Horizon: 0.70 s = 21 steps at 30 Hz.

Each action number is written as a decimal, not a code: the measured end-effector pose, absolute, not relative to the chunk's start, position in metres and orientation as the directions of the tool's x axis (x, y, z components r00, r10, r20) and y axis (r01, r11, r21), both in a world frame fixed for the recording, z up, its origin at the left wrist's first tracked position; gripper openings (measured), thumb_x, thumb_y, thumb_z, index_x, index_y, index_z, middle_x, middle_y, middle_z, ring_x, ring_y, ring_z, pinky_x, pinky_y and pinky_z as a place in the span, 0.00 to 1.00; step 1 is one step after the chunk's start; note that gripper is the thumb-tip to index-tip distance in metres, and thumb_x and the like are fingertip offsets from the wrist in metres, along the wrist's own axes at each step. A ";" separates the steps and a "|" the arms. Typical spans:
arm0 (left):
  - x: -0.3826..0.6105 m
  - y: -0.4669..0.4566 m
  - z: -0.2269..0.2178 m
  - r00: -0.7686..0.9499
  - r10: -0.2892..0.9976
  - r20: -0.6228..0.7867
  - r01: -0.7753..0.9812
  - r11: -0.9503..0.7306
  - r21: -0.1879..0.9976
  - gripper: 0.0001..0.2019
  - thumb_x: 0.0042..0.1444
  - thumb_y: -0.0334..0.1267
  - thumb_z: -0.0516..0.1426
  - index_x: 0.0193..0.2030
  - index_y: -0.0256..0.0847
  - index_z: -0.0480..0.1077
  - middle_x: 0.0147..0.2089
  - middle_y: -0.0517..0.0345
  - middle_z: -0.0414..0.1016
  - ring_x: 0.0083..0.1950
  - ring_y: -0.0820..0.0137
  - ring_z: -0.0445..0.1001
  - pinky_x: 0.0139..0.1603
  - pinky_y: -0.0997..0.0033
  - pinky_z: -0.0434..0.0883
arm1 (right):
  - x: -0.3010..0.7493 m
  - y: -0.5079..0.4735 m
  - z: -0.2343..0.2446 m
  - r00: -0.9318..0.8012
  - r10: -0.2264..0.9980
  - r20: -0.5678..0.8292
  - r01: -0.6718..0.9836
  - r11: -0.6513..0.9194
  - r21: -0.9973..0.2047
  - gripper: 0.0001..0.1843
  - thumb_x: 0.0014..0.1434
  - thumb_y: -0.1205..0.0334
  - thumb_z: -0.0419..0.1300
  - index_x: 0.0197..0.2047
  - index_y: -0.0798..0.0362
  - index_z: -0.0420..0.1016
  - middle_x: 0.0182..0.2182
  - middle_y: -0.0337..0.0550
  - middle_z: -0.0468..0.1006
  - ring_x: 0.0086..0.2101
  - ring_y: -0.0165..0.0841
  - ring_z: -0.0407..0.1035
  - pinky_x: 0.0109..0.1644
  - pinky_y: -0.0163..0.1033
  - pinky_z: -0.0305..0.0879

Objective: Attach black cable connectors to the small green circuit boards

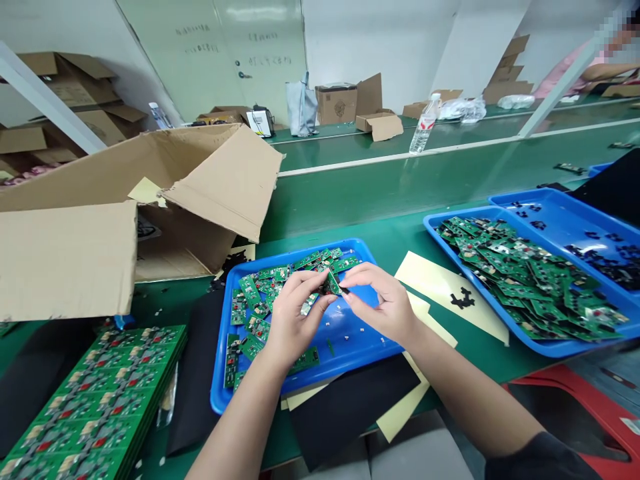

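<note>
Over a blue tray (360,357), my left hand (299,308) pinches a small green circuit board (332,284) by its upper left side. My right hand (381,303) meets it from the right, thumb and forefinger closed on a small black piece (344,291) at the board's edge. Whether that piece is fixed to the board cannot be made out. Loose circuit boards (253,293) lie along the left and back of the tray below, with tiny white bits on its bare right part. My fingers cover much of the held board.
Stacked board panels (95,407) stand at the lower left, below an open cardboard box (65,257). At right, a second blue tray (543,347) is heaped with boards. Black pieces (463,298) lie on a yellow sheet (425,273). A water bottle (425,127) stands on the ledge behind.
</note>
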<state>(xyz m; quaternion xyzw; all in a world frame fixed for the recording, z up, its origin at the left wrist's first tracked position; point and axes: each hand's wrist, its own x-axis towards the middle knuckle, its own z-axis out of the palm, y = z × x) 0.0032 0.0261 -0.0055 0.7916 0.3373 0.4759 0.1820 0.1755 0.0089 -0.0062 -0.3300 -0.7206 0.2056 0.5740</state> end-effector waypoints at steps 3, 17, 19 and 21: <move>0.001 0.027 -0.007 0.216 0.768 0.602 0.310 -0.639 0.704 0.16 0.57 0.35 0.57 0.52 0.43 0.69 0.43 0.53 0.70 0.42 0.70 0.73 0.39 0.71 0.77 | 0.175 0.008 -0.008 -0.169 0.725 0.668 0.188 0.689 -0.700 0.16 0.54 0.72 0.57 0.46 0.50 0.69 0.39 0.45 0.73 0.41 0.34 0.69 0.46 0.43 0.67; 0.003 0.027 -0.003 0.333 0.641 0.692 0.434 -0.756 0.490 0.15 0.56 0.34 0.58 0.51 0.43 0.69 0.42 0.53 0.73 0.43 0.68 0.73 0.43 0.67 0.75 | 0.175 0.012 -0.005 -0.195 0.963 0.185 -0.217 0.142 -0.966 0.07 0.51 0.59 0.64 0.28 0.53 0.73 0.23 0.37 0.73 0.26 0.28 0.68 0.31 0.35 0.65; 0.003 0.027 -0.003 0.337 0.634 0.696 0.429 -0.762 0.486 0.15 0.55 0.33 0.59 0.50 0.43 0.70 0.41 0.53 0.73 0.43 0.69 0.73 0.43 0.67 0.75 | 0.175 0.012 -0.005 -0.219 0.962 0.163 -0.225 0.113 -0.968 0.08 0.50 0.58 0.64 0.28 0.54 0.72 0.22 0.37 0.73 0.25 0.28 0.68 0.30 0.34 0.65; 0.003 0.027 -0.003 0.333 0.647 0.686 0.403 -0.756 0.517 0.15 0.55 0.33 0.59 0.50 0.43 0.70 0.41 0.53 0.73 0.43 0.69 0.73 0.44 0.67 0.75 | 0.176 0.012 -0.004 -0.232 0.958 0.167 -0.214 0.117 -0.970 0.08 0.51 0.58 0.63 0.28 0.54 0.72 0.22 0.37 0.73 0.25 0.28 0.67 0.29 0.34 0.64</move>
